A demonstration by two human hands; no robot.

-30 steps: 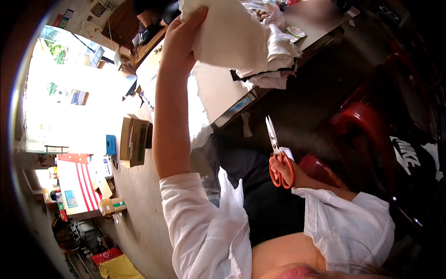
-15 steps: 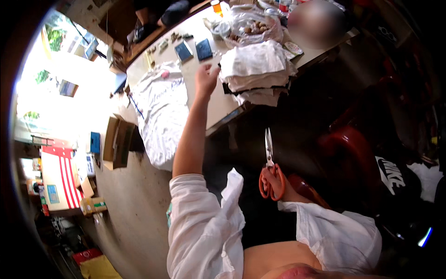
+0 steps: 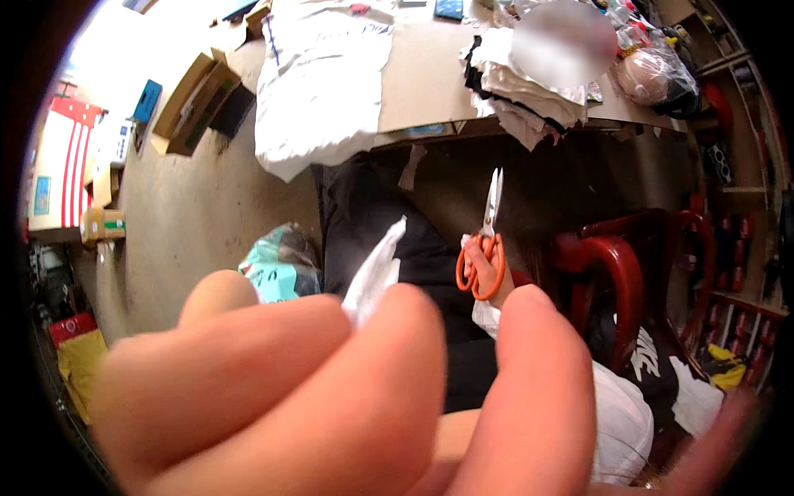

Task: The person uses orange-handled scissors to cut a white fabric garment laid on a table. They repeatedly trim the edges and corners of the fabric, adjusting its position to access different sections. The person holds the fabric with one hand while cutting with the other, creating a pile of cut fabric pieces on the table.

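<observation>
My left hand [image 3: 347, 388] fills the lower part of the view, very close and blurred. Its fingers are bent, with a wide gap between them and the thumb, and nothing shows in the gap. Beyond it, my right hand [image 3: 488, 271] grips orange-handled scissors [image 3: 490, 227] by the loops, the blades pointing up and away, nearly together. A white printed shirt [image 3: 318, 91] lies on the table and hangs over its near edge. To its right sits a stack of folded white and black cloths [image 3: 525, 95].
The table [image 3: 418, 78] spans the far side, with a plastic-wrapped round thing [image 3: 647, 76] at its right. A dark red wooden chair [image 3: 616, 264] stands at right. On the floor are a green plastic bag [image 3: 281, 264] and, farther left, an open cardboard box [image 3: 188, 99].
My left hand has come back from beside the cloth stack to close in front of the view. The view has shifted, and my right hand still holds the scissors.
</observation>
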